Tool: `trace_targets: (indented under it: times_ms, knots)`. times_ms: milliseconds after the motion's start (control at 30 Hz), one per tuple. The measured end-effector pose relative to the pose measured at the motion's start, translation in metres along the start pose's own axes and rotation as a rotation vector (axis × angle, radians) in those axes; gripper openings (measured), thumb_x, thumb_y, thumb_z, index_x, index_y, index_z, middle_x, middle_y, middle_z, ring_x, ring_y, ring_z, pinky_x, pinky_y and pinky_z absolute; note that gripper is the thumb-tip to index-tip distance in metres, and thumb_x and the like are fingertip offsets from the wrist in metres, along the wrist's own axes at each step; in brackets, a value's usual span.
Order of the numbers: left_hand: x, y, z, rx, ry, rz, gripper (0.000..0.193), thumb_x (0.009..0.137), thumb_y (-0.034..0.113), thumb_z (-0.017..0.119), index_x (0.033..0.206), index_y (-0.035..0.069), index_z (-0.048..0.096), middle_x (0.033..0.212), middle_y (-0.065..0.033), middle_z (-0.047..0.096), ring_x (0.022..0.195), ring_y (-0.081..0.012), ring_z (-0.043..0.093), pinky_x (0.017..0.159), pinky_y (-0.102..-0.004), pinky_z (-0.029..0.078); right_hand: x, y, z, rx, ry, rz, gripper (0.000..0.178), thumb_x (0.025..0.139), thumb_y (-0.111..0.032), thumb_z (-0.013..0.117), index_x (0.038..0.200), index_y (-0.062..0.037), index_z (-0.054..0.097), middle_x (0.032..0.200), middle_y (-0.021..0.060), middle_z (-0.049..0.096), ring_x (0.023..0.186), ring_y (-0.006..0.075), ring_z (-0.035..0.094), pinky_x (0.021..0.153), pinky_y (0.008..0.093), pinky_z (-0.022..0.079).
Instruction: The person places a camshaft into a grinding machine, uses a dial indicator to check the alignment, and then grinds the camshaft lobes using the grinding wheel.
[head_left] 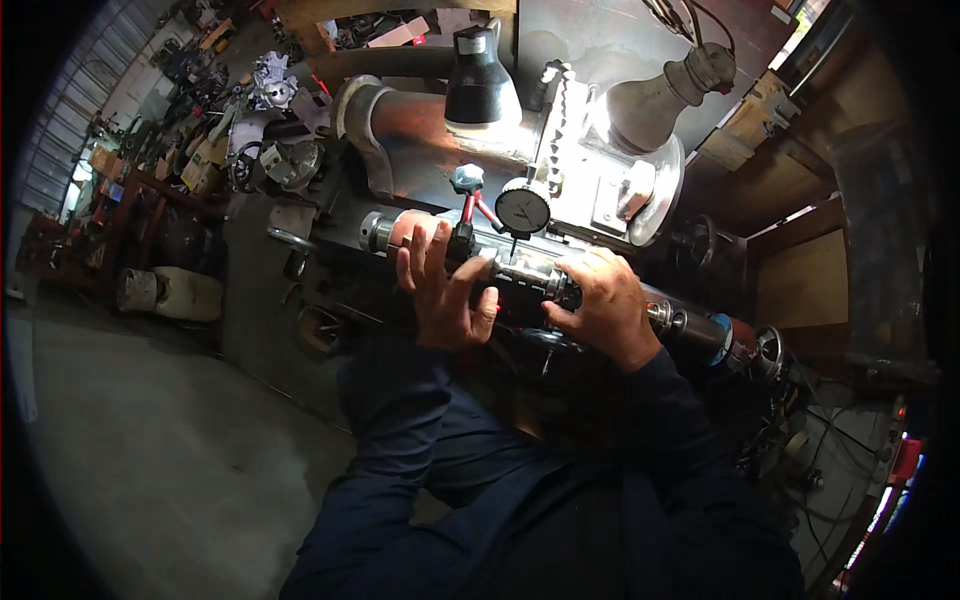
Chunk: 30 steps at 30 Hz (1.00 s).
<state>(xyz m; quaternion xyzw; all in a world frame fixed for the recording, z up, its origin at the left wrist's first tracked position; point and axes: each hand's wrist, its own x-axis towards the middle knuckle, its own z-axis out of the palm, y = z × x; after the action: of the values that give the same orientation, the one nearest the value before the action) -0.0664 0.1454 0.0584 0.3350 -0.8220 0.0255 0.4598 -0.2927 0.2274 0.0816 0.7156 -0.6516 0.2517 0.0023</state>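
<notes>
A shiny metal shaft (527, 272) lies sideways in the machine, lit brightly by lamps. My right hand (610, 305) curls round its right end, thumb below and fingers on top. My left hand (443, 290) is at the left part of the shaft with its fingers spread; the bent index finger reaches the metal, though I cannot tell if it presses. Above the shaft sits a round dial gauge (523, 207), its thin stem pointing down at the metal. A red jointed arm with a blue-grey knob (467, 179) stands beside the gauge, behind my left fingers.
A black lamp (480, 75) and a grey lamp (668, 100) hang over the machine bed. Towards the right are a tailstock-like cylinder (692, 328) and a handwheel (768, 352). Metal parts (275, 80) crowd the far left, and loose cables (835, 435) lie at lower right.
</notes>
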Motion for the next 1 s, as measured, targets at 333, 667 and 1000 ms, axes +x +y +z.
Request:
trace_targets:
  times_ms: [333,667,1000]
  knots:
    - [-0.014,-0.002,0.03,0.232,-0.088,-0.088,0.027,0.084,0.042,0.063,0.108,0.032,0.07,0.152,-0.0172,0.038,0.144,-0.0371,0.024,0.116,-0.0529,-0.002,0.0,-0.005,-0.011,-0.014,-0.018,0.025,0.027,0.067,-0.035,0.081,0.081,-0.0127,0.073,0.07,0.0047,0.068,0.064,0.0252,0.065,0.062,0.0377,0.054]
    - [0.047,-0.028,-0.009,0.28,0.518,0.044,0.041,0.1,0.033,0.04,0.114,0.003,0.063,0.128,-0.0178,0.056,0.117,-0.0355,0.053,0.102,-0.0463,0.04,-0.003,-0.003,-0.016,-0.096,0.033,-0.034,0.035,0.073,-0.044,0.078,0.085,-0.0122,0.069,0.073,0.0073,0.067,0.06,0.0227,0.064,0.056,0.0346,0.054]
    - [0.052,-0.175,-0.022,-0.121,-0.889,-0.632,0.044,0.094,0.027,0.035,0.104,0.0,0.068,0.084,-0.0207,0.066,0.063,-0.0297,0.064,0.057,-0.0421,0.053,-0.027,0.001,-0.124,0.445,-0.02,0.236,0.055,0.085,-0.029,0.076,0.129,-0.0021,0.056,0.123,0.021,0.061,0.11,0.0318,0.063,0.09,0.0368,0.052]
